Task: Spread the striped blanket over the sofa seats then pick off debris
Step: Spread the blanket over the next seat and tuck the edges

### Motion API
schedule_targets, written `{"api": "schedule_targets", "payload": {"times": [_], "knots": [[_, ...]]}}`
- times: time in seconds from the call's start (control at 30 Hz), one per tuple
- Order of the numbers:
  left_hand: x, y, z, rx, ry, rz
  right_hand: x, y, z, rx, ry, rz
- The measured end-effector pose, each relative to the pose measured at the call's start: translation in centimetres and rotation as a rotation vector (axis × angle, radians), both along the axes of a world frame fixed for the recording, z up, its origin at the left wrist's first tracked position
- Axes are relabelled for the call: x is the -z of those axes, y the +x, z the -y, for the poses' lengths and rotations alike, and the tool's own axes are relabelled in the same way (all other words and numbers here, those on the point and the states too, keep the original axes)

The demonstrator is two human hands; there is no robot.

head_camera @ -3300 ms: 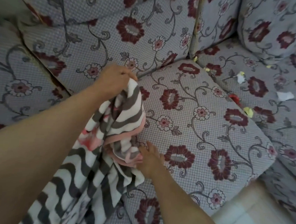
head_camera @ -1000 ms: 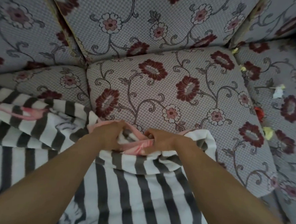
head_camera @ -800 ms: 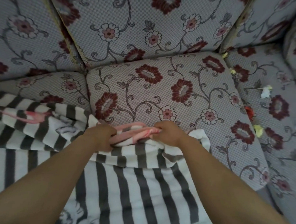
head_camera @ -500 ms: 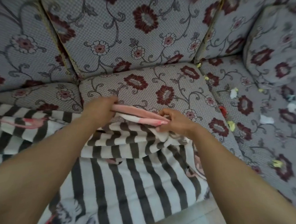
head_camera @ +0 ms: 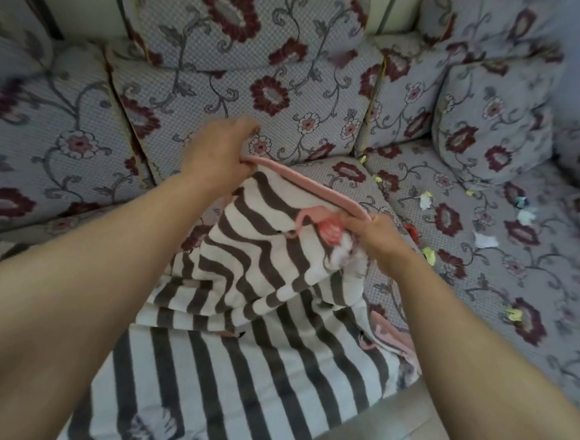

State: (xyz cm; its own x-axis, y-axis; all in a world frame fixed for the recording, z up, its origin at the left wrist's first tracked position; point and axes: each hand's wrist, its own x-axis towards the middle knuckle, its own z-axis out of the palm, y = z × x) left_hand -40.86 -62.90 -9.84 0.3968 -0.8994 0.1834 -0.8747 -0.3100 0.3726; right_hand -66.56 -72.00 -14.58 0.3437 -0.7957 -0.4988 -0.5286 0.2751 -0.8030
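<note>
- Pink trim along the top edge of the striped blanket is where both hands hold: the left hand has fingers curled round the trim near the back cushion, and the right hand pinches the same edge lower down and to the right.
- Between the two grips the trim runs taut in a slanted line, lifted off the seat.
- Below that line the blanket is bunched and folded over itself on the middle seat cushion, and its lower part hangs over the front of the sofa.
- Spreading looks to be underway rather than done: only part of the middle seat is covered, and the cloth lies in creases.
- The right seat is bare of blanket, so a good deal of spreading appears to be left.
- Debris lies scattered over that right seat as small white, yellow and red scraps, none of them touched by either hand.
- Judged from this, the picking-off step is not yet begun; whether the scraps will end up under the blanket cannot be told.
</note>
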Motion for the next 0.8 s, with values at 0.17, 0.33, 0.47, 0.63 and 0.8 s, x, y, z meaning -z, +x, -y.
{"api": "schedule_targets", "payload": {"times": [0.17, 0.33, 0.47, 0.63, 0.8], "knots": [[5.8, -0.9, 1.4, 0.011, 0.158, -0.087, 4.0, -4.0, 4.4, 0.286, 0.064, -0.165], [13.8, -3.8, 2.6, 0.109, 0.655, -0.227, 8.5, -6.6, 7.9, 0.380, 0.000, -0.255], [17.9, -5.6, 3.0, 0.164, 0.812, -0.319, 9.9, -6.8, 10.6, 0.351, -0.095, -0.170], [19.8, -4.7, 4.5, 0.128, 0.781, -0.240, 8.8, -5.6, 14.4, 0.333, -0.099, 0.108], [17.7, -2.1, 6.8, -0.077, 0.439, -0.137, 6.8, -5.0, 17.1, 0.061, -0.094, 0.074]]}}
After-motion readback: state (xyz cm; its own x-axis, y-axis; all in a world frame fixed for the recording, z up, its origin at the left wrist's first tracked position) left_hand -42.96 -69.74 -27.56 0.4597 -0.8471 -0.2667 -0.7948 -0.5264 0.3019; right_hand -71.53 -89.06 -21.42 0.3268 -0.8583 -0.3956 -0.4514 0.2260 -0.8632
